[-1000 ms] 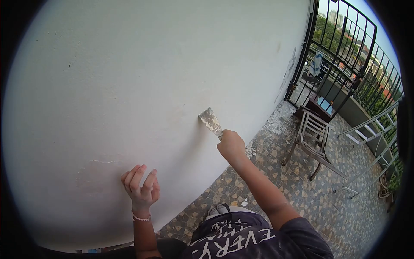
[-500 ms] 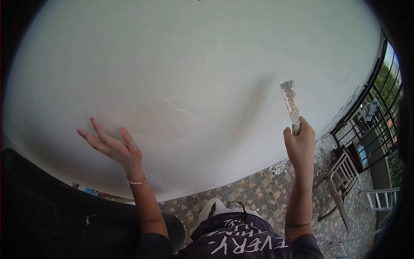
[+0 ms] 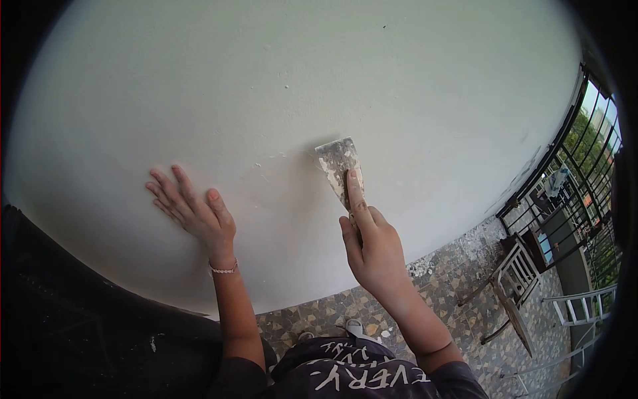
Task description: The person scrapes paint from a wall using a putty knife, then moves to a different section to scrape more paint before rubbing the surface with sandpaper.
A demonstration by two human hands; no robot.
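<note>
A pale wall (image 3: 412, 100) fills most of the view, with small raised flakes of paint near its middle. My right hand (image 3: 375, 249) grips a putty knife (image 3: 340, 163) by the handle, the index finger stretched along its worn, paint-spattered blade. The blade's wide edge points up the wall, right at the surface, just right of the flakes. To the left, my left hand (image 3: 196, 213) lies with fingers spread against the wall, holding nothing. A beaded bracelet (image 3: 224, 268) circles that wrist.
Below the wall is a stone-patterned floor (image 3: 452, 286) with white chips along the wall's foot. A wooden chair (image 3: 515, 286) and a metal ladder (image 3: 585, 307) stand at the right, by a barred railing (image 3: 588, 153). A dark surface (image 3: 100, 326) takes up the lower left.
My right hand has brought the putty knife leftward to the middle of the wall, its index finger now along the blade. My left hand has shifted slightly right and flattened onto the wall.
</note>
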